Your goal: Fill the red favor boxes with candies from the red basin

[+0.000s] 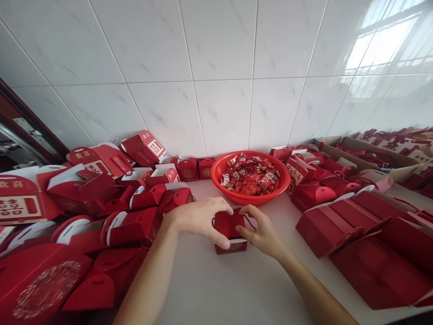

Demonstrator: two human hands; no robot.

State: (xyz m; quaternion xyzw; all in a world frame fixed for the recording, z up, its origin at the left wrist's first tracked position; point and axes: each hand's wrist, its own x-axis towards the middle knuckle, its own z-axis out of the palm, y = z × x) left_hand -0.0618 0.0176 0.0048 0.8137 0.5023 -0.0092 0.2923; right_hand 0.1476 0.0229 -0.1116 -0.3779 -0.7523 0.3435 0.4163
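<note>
A small red gift box [231, 247] sits on the white table in front of me, its top flaps raised, with a dark cord loop showing at its right side. My left hand [204, 220] curves round the box's left side, thumb at the near edge and fingertips at the far edge. On the right side, my right hand [260, 229] has its thumb and fingers on the red flaps. The inside of the box is hidden. Just beyond it stands a red plastic basket [217, 178] filled with small red-wrapped candies [252, 176].
Many red boxes [131, 228] crowd the left of the table [209, 289]. More red boxes [338, 221] stand on the right, with larger ones near the front. An open cardboard carton [404, 171] lies at the back right. Behind is a white tiled wall [219, 108].
</note>
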